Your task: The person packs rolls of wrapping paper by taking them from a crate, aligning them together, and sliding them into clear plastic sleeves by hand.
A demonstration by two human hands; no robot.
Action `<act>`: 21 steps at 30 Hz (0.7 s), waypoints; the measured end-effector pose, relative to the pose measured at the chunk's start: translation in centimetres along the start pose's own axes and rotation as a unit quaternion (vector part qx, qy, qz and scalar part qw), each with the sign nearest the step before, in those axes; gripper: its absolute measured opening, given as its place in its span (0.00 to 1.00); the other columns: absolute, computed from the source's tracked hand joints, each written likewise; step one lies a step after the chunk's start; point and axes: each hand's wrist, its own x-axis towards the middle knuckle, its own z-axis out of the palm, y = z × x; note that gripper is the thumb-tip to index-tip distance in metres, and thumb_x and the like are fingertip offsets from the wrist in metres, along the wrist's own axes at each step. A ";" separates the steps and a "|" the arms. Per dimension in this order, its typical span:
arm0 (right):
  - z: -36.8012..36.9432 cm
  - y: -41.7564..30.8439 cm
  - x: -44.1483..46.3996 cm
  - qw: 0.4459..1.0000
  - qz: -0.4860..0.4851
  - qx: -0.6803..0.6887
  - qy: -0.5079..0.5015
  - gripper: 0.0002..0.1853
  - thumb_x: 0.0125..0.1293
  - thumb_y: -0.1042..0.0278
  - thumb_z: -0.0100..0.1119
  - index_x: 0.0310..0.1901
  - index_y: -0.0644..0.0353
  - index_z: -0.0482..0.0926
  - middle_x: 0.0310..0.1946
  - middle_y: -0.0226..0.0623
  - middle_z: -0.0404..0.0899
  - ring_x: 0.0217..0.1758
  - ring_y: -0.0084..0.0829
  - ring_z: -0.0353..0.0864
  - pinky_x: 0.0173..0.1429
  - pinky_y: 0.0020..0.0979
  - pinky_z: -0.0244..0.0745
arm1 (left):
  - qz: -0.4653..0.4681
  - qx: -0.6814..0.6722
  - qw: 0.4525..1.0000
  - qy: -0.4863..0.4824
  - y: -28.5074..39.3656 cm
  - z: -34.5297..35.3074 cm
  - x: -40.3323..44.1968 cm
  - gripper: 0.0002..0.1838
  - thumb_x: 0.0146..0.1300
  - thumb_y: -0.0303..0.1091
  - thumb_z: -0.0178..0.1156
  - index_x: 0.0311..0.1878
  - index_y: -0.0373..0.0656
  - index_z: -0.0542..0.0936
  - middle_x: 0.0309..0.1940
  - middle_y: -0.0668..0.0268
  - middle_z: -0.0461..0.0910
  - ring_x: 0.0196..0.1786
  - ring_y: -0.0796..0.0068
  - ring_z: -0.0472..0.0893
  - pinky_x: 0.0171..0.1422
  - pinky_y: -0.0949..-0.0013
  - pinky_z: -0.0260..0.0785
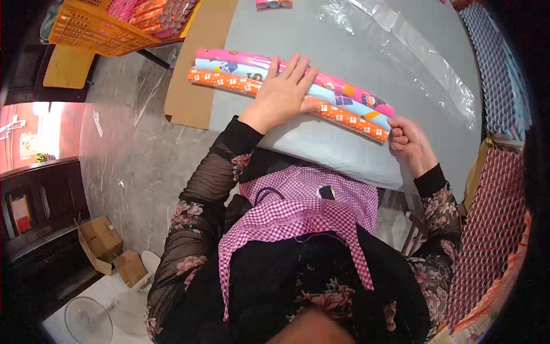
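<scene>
Three rolls of patterned wrapping paper lie side by side on the grey-covered table [275, 34]: a pink roll [344, 86], a light blue roll [338, 98] and an orange roll [223, 81] with white motifs. Across their middle my left hand [285, 93] rests flat, its fingers spread. My right hand [411, 142] is at the rolls' right end, touching it, with the fingers curled closed. What those fingers pinch, if anything, is too small to make out. A glossy shine on the rolls suggests clear film around them.
Clear plastic film [424, 57] lies across the table's far right. An orange crate [94, 31] of rolls stands at upper left, beside a cardboard sheet [192, 97]. Stacked rolls [487, 223] line the right side. Cardboard boxes [100, 241] sit at lower left.
</scene>
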 end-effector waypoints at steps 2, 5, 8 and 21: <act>0.0 -0.2 0.1 1.000 0.018 0.011 -0.010 0.13 0.65 0.70 0.61 0.25 0.50 0.68 0.15 0.16 0.61 0.12 0.10 0.53 0.15 0.18 0.48 | -0.001 0.003 1.000 -0.010 -0.1 0.0 0.1 0.43 0.62 0.66 0.53 0.71 0.41 0.66 0.72 0.53 0.63 0.75 0.53 0.61 0.77 0.40 0.46; 0.2 0.0 -0.2 1.000 0.004 0.000 -0.023 0.13 0.66 0.69 0.61 0.25 0.50 0.69 0.15 0.16 0.61 0.12 0.10 0.54 0.15 0.18 0.49 | 0.001 0.004 1.000 -0.011 -0.2 -0.1 0.2 0.43 0.62 0.65 0.52 0.70 0.41 0.67 0.72 0.53 0.64 0.75 0.53 0.62 0.76 0.40 0.47; 0.3 0.0 -1.2 0.991 -0.071 -0.110 0.002 0.10 0.67 0.67 0.60 0.27 0.53 0.73 0.16 0.19 0.65 0.13 0.11 0.57 0.15 0.19 0.51 | 0.007 -0.031 1.000 0.002 -0.4 0.3 0.3 0.41 0.61 0.62 0.57 0.68 0.40 0.69 0.69 0.52 0.66 0.75 0.54 0.62 0.74 0.38 0.49; 0.8 5.3 -3.3 0.848 -0.345 -0.387 0.115 0.11 0.63 0.66 0.61 0.34 0.66 0.84 0.18 0.33 0.78 0.22 0.17 0.75 0.27 0.25 0.69 | -0.002 -0.002 0.998 -0.070 -0.6 0.8 1.4 0.40 0.61 0.59 0.59 0.70 0.43 0.67 0.71 0.55 0.66 0.75 0.57 0.62 0.75 0.38 0.48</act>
